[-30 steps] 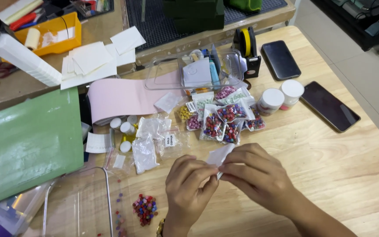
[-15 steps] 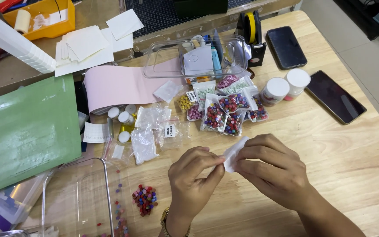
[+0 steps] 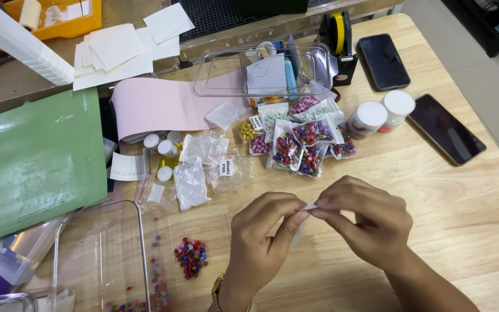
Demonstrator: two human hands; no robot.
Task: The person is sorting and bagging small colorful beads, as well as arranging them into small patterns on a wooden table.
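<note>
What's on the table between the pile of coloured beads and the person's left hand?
Nothing: in the head view, bare wooden table separates the bead pile from the left hand.

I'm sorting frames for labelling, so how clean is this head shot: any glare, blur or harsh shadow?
Head view: even, soft light and only faint shadows on the pale wooden table; the left hand and right hand are sharp, pinching a small clear plastic bag; mild glare on the clear plastic tray and the two dark phone screens; slight wide-angle bend at the edges.

Bright even light, soft shadows, sharp focus
</note>
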